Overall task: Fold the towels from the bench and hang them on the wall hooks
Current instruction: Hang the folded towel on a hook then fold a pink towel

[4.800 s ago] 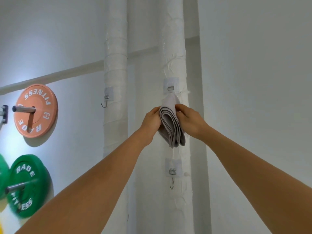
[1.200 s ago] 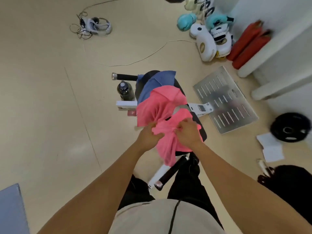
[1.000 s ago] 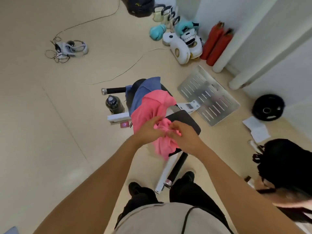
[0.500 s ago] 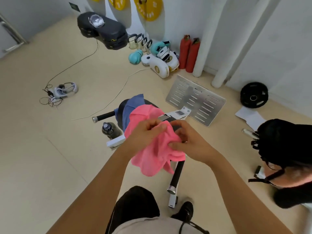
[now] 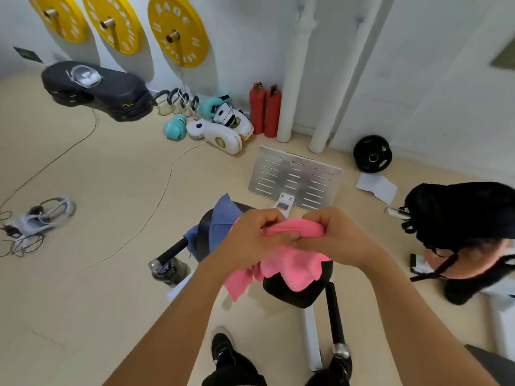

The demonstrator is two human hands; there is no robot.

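Note:
A pink towel hangs bunched between both my hands above the black bench. My left hand grips its top edge on the left, and my right hand grips the same edge on the right; the two hands nearly touch. The towel's lower part droops over the bench pad. A blue towel lies draped over the far end of the bench. No wall hooks are in view.
A person with black hair crouches at the right. A metal slotted plate, two red extinguishers, white pipes, boxing gloves, a black weight plate, a water bottle and floor cables surround the bench.
I turned from the pipe hooks, where a grey towel was hung, down to the bench. Both hands picked up the pink towel and lifted it, gathering its top edge.

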